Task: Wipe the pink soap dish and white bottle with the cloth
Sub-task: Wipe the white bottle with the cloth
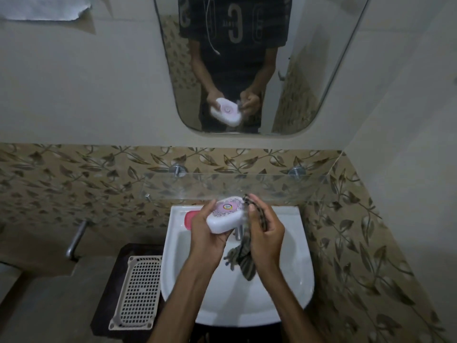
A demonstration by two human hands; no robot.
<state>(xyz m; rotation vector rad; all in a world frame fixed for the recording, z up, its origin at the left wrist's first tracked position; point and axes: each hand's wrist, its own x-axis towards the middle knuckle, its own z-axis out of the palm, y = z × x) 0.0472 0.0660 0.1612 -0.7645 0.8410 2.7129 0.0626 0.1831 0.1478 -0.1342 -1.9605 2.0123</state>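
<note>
Leftmost, against the sink (pixel 304 243) rim's back corner, lies a pink thing (pixel 190 217), half hidden behind the left hand (pixel 205 235) and touched by nothing; too covered to say what. Next, closed around the near-left end of a white soap case (pixel 223 216) with a pink top: left hand, thumb along the far edge, fingers wrapped beneath, holding it up over the basin. Probably the soap dish of the task, though not certain; no clear white bottle in sight. Runs with its long axis from near-left up to far-right, top tilted toward the camera, free end pointing straight at the other hand. Just beside that free end, and seemingly touching it, sits the striped cloth (pixel 244 258), draped over the fingers of the right hand (pixel 268 231), clenched in the fist, its tail hanging into the basin. For the coming wipe, calls for a stroke leftward along that axis, right hand being the nearer.
</note>
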